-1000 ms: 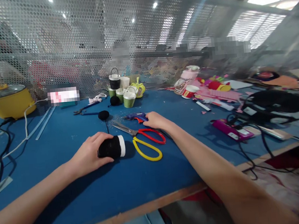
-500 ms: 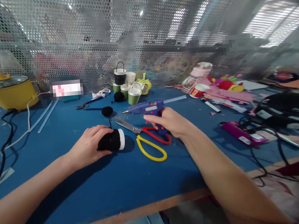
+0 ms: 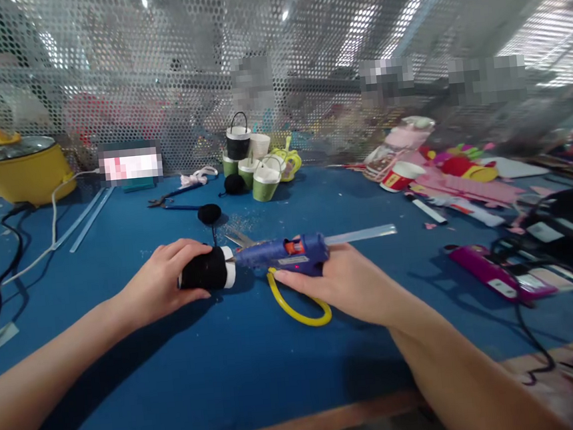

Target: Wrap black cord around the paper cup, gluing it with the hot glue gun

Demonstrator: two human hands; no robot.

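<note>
Two components are held above the blue table [image 3: 181, 391]. The right hand [image 3: 355, 279] has its fingers wrapped around the blue plastic glue gun [image 3: 305, 257]. Since the earlier frame, the gun has shifted toward the cup and now covers the red handle of the red-and-yellow-handled metal scissors [image 3: 306, 321]. Its nozzle meets the rim of the black-wrapped white cup [image 3: 204, 270]; contact cannot be confirmed. The left hand [image 3: 159, 279] retains the cup sideways, fingers pinching its wall. Beyond, the round black ball [image 3: 209, 214] remains in place.
</note>
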